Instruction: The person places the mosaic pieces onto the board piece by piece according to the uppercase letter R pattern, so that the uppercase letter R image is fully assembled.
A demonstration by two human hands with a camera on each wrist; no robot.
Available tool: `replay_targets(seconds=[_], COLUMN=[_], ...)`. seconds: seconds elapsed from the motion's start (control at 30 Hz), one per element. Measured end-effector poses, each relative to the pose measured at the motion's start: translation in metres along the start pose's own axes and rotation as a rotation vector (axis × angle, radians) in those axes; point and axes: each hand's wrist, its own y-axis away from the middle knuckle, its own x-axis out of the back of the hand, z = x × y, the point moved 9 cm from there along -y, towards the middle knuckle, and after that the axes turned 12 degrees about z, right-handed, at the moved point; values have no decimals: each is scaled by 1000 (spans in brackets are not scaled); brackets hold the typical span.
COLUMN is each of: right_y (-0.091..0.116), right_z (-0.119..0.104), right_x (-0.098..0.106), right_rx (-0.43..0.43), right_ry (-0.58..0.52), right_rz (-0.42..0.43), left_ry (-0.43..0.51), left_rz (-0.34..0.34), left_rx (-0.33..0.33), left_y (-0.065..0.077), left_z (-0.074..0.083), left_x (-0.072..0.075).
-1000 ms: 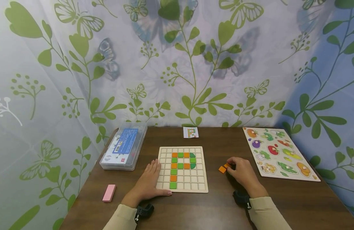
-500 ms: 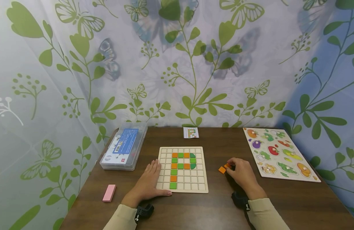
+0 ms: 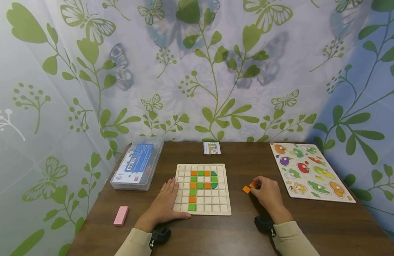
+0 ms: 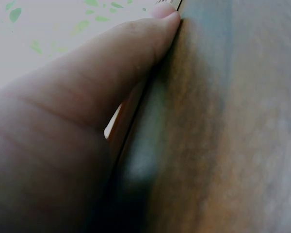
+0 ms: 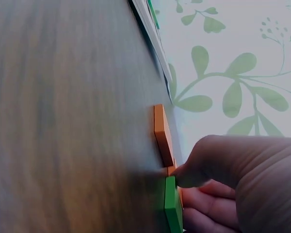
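Note:
My left hand (image 3: 165, 201) rests along the left edge of the wooden grid board (image 3: 213, 209), thumb stretched over its front edge. In the left wrist view the thumb (image 4: 131, 48) lies straight along that edge. On the board, orange, green and rounded dark green tiles (image 3: 200, 185) form a P. My right hand (image 3: 268, 192) has its thumb and fingers curled at an orange tile (image 3: 253, 185) on the table, right of the board. A second orange tile (image 3: 246, 189) lies beside it. The right wrist view shows a green tile (image 5: 172, 206) next to the fingers, hidden in the head view.
At the left stands a clear plastic case (image 3: 137, 165) with a blue label, and a pink block (image 3: 121, 216) lies nearer. A small pattern card (image 3: 211, 148) sits behind the board. The vegetable puzzle board (image 3: 312, 172) lies at the right, with a patterned curtain (image 3: 184, 89) behind.
My right wrist has swung slightly to the left and nearer, while its fingertips stay at the orange tiles. The left hand and the board have not moved.

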Motion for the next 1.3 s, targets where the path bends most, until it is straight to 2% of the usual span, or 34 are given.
replay_targets(seconds=[0.87,1.3], right_y=[4,5], right_z=[2,-12], right_x=[1,0], right_rx=[-23,-19], right_ry=[-23,-72], right_rz=[52,67], left_ry=[11,9], left_rz=[22,5], left_rx=[-8,4], left_y=[1,1], left_z=[0,-1], left_x=[1,-1])
